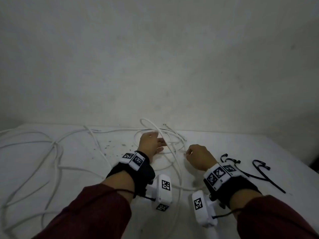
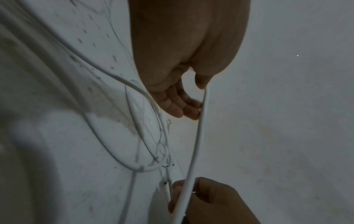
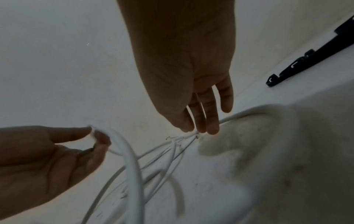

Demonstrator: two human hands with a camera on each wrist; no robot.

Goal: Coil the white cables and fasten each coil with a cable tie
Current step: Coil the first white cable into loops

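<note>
Several black cable ties lie beside, seemingly clear of, tangled white cables.

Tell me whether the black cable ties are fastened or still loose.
Loose: the black cable ties lie on the table right of the right hand, around no cable.
</note>
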